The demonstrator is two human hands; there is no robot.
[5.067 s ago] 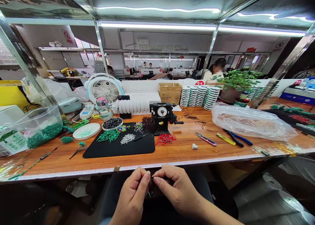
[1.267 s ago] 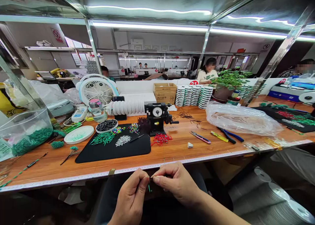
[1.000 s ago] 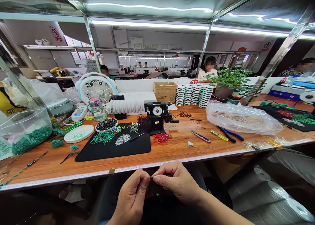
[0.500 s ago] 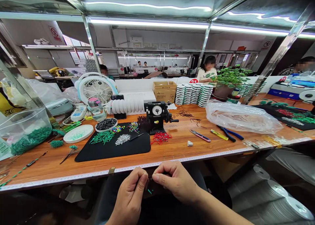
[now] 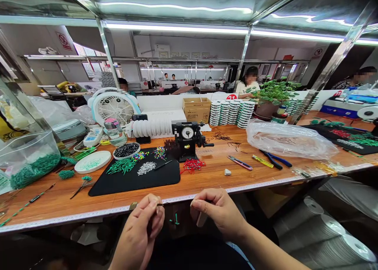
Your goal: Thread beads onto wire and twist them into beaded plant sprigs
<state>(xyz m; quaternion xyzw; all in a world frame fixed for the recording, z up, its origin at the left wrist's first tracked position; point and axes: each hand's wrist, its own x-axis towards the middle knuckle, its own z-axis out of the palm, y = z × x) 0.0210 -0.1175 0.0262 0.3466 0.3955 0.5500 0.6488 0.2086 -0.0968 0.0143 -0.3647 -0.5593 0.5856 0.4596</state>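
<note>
My left hand is closed in a pinch just below the table's front edge. From its fingertips a short, thin dark strand sticks out to the right. My right hand is also pinched, a hand's width away to the right; what lies between its thumb and forefinger is too fine to make out. Between and below the hands, small green pieces show against the dark space; what holds them up is not visible. Nearest on the table is a black mat bearing green tubes and small silvery parts.
Behind the mat stands a black hand-cranked winder beside white spools. Red pieces lie before it. To the right are snips, a yellow cutter, blue-handled pliers and a plastic bag. Another person sits opposite.
My hands have drawn apart, the left one moving left and the right one moving right. The dark strand at my left fingertips now shows. The view has shifted slightly.
</note>
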